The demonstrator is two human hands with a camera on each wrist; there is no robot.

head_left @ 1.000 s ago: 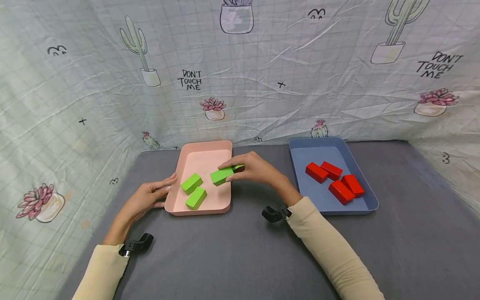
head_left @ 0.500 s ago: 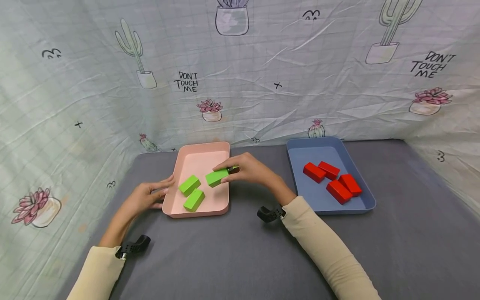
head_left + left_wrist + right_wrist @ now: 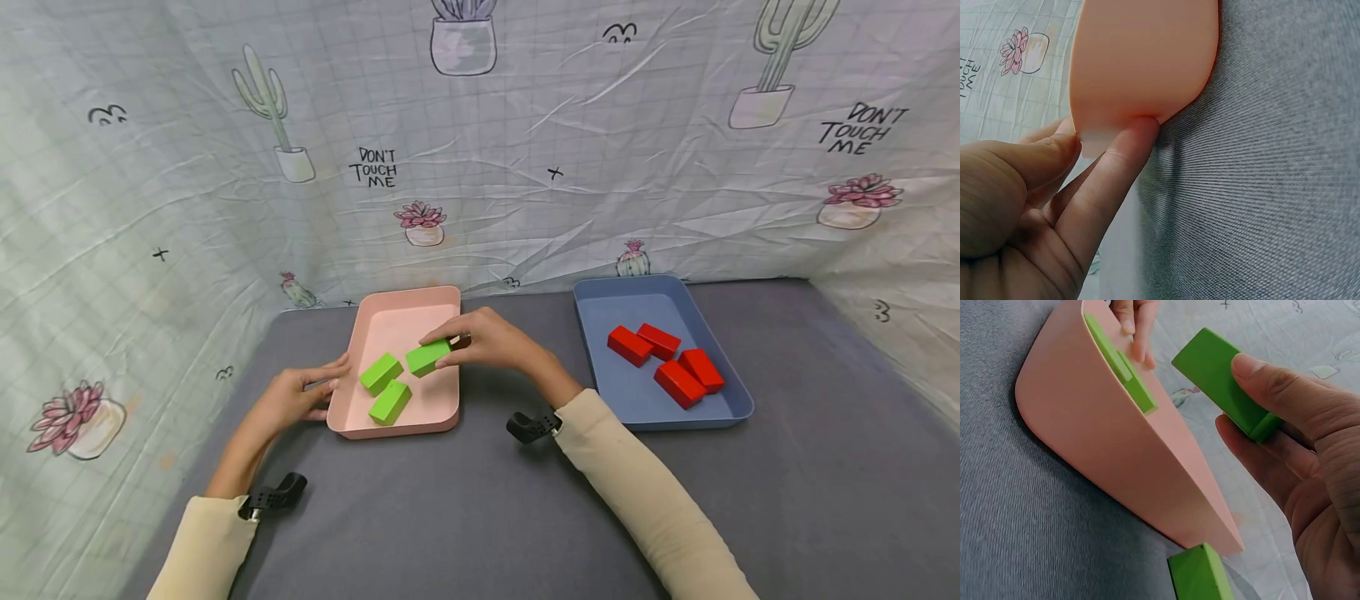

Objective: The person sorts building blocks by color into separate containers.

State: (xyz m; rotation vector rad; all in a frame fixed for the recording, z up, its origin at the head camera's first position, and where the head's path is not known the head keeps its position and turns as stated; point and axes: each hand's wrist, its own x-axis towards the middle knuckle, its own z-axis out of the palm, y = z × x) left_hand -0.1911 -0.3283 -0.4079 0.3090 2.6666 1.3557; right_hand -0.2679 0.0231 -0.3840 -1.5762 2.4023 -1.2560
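My right hand (image 3: pixel 486 337) pinches a green block (image 3: pixel 428 357) between thumb and fingers, over the right side of the pink tray (image 3: pixel 408 310). In the right wrist view this held block (image 3: pixel 1216 375) is above the tray's rim. Two more green blocks (image 3: pixel 382 374) lie inside the tray, close together. At the tray's left edge my left hand (image 3: pixel 292 398) holds its wall, with the thumb (image 3: pixel 1054 156) by the rim and a finger pressing lower down on the outside. Another green block (image 3: pixel 1200 575) shows outside the tray in the right wrist view; my right hand hides it in the head view.
To the right stands a blue tray (image 3: pixel 600 392) with several red blocks (image 3: pixel 678 383) in it. Both trays rest on a grey cloth surface (image 3: pixel 465 517). A printed curtain (image 3: pixel 510 150) rises behind them and along the sides.
The right hand has shifted slightly left with the green block, bringing it nearer the two blocks in the pink tray. The left hand keeps its place at the tray's edge.
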